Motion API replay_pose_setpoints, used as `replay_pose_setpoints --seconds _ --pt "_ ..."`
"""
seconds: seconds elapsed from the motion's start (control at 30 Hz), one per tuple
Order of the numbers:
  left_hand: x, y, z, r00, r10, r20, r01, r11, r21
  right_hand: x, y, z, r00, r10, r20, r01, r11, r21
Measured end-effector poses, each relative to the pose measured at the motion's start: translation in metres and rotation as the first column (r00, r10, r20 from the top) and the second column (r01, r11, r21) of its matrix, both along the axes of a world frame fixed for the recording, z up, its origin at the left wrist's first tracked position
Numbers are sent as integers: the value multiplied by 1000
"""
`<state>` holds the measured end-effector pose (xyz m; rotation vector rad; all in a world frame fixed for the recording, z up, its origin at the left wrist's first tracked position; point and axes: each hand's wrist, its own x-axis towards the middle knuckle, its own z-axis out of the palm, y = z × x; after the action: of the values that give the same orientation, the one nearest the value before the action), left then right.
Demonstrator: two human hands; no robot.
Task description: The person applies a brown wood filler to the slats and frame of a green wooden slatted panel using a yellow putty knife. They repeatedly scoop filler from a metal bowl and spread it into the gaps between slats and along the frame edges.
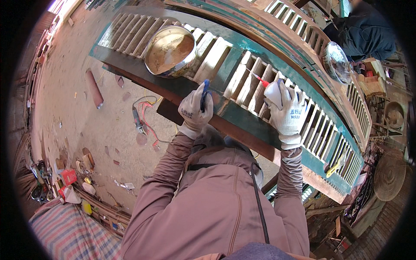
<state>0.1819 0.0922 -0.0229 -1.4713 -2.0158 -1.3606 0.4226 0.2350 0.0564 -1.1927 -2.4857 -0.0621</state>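
Note:
A long louvred wooden panel [229, 73], with a green painted frame and pale slats, lies across in front of me. Gripped in my gloved right hand [288, 106] is a white squeeze bottle [274, 92] with a red cap and thin nozzle, tilted toward the slats. My gloved left hand [197, 104] hovers by the panel's near edge, fingers closed; a dark blue patch shows at them, and I cannot tell whether it is the glove's coating or a held thing. Beyond it, a round bucket [190, 65] holding tan powder or paste stands on the panel.
Another louvred panel [303, 32] lies beyond, bearing a metallic basin [337, 63]. A yellow-handled scraper [333, 169] rests at the right. An angle grinder [138, 119] with its cord and a brown tube [93, 89] lie on the floor. A person [366, 32] crouches at far right.

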Motion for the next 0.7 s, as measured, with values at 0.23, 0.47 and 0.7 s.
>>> replay_pose_setpoints --seconds 0.23,0.47,0.7 --pt "2 -5 5 999 -13 47 17 995 -95 0 -1 2 999 -4 32 6 999 -37" --pt "1 -5 4 999 -19 40 22 997 -72 0 -1 3 1000 -14 28 15 999 -31" --pt "1 -5 6 999 -25 47 29 997 -75 1 2 2 1000 13 27 -13 1000 13"
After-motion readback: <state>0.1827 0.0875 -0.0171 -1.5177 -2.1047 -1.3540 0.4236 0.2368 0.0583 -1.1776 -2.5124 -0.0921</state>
